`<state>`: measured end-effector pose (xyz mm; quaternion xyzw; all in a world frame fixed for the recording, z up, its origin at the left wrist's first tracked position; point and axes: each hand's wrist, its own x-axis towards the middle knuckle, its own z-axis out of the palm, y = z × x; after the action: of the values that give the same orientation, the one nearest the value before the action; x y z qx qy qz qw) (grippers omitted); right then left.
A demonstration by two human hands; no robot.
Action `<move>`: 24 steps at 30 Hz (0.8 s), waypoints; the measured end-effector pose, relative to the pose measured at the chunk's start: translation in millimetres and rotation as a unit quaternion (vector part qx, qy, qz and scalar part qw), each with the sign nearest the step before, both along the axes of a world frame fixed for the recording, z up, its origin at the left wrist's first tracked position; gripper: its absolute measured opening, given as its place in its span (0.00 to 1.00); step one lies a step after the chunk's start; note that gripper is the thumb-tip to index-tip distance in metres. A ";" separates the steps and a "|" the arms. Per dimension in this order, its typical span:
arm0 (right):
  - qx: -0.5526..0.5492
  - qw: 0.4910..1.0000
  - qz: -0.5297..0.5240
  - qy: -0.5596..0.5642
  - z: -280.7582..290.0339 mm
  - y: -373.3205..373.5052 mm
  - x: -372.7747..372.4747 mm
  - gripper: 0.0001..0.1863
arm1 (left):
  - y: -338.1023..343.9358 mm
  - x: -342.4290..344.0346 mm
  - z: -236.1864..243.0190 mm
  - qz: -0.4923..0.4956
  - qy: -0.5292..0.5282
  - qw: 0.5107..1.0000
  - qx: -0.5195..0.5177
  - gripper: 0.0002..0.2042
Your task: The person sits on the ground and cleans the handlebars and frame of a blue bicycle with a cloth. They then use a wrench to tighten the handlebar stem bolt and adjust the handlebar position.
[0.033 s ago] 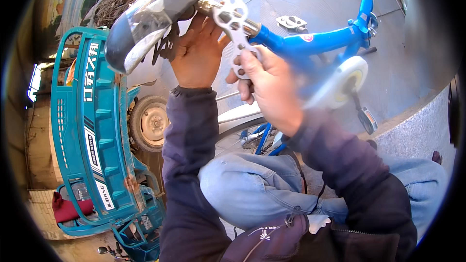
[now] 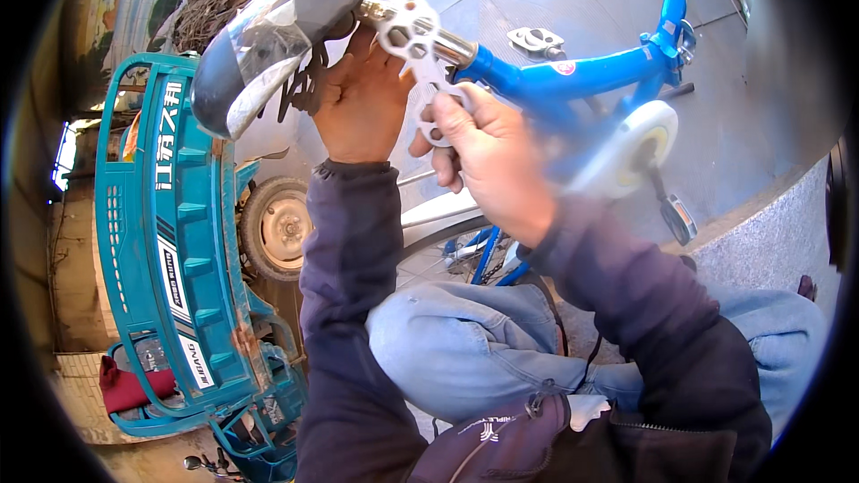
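Observation:
My right hand [image 2: 504, 165] grips the lower end of a flat silver multi-hole bicycle spanner [image 2: 428, 72], its thumb pressed on the metal. The spanner's upper end overlaps the chrome seat post [image 2: 458, 49] just beside the saddle; whether a hole sits on a nut I cannot tell. Beneath the black-and-white bicycle saddle [image 2: 219, 94], partly wrapped in clear plastic, my left hand [image 2: 362, 112] is closed against its underside by the post. Its fingertips are hidden behind the post and spanner. The post runs into a blue bicycle frame [image 2: 528, 80] lying on its side.
A white chain guard [image 2: 658, 121] and a crank pedal [image 2: 677, 219] lie right of my hands. A loose-looking pedal [image 2: 535, 41] shows beyond the frame. At left stands a teal cargo tricycle [image 2: 192, 241] with a dusty wheel [image 2: 279, 228]. A bundle of sticks [image 2: 215, 4] lies behind.
The spanner and my right hand have shifted slightly left, with the spanner's upper end moving across the seat post toward the saddle. My left hand stays in place.

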<state>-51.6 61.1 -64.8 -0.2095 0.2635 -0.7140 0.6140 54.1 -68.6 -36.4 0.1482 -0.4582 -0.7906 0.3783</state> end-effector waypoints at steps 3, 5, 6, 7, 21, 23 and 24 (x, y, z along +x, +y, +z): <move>-0.020 0.999 0.030 0.001 3.5 -1.9 4.6 0.10 | 3.6 -5.4 2.1 -0.025 0.026 0.999 0.020 0.29; -0.030 0.998 0.058 -0.004 3.8 -3.3 10.0 0.11 | -3.9 -3.2 -3.1 -0.070 0.099 0.991 0.053 0.29; -0.030 0.997 0.069 -0.012 2.9 -4.1 13.3 0.11 | -4.9 -2.1 -3.7 -0.031 0.053 0.998 0.015 0.29; -0.030 0.996 0.082 -0.022 2.9 -4.2 17.4 0.11 | -4.8 -2.1 -2.6 -0.023 0.046 0.999 0.011 0.29; -0.044 0.993 0.087 -0.061 -1.7 -14.3 23.5 0.12 | -10.9 -0.7 -6.8 -0.054 0.080 0.994 0.052 0.28; -0.050 0.992 0.092 -0.066 -1.8 -16.2 26.0 0.12 | -9.1 -1.0 -8.2 -0.021 0.040 0.999 0.006 0.27; -0.050 0.993 0.090 -0.065 -2.6 -17.7 26.4 0.12 | -7.6 -3.5 -10.8 -0.006 0.022 1.000 -0.014 0.27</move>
<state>-25.2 43.4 -67.4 -0.2160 0.1672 -0.6801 0.6803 50.5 -76.2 -47.3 0.1225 -0.4622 -0.7893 0.3852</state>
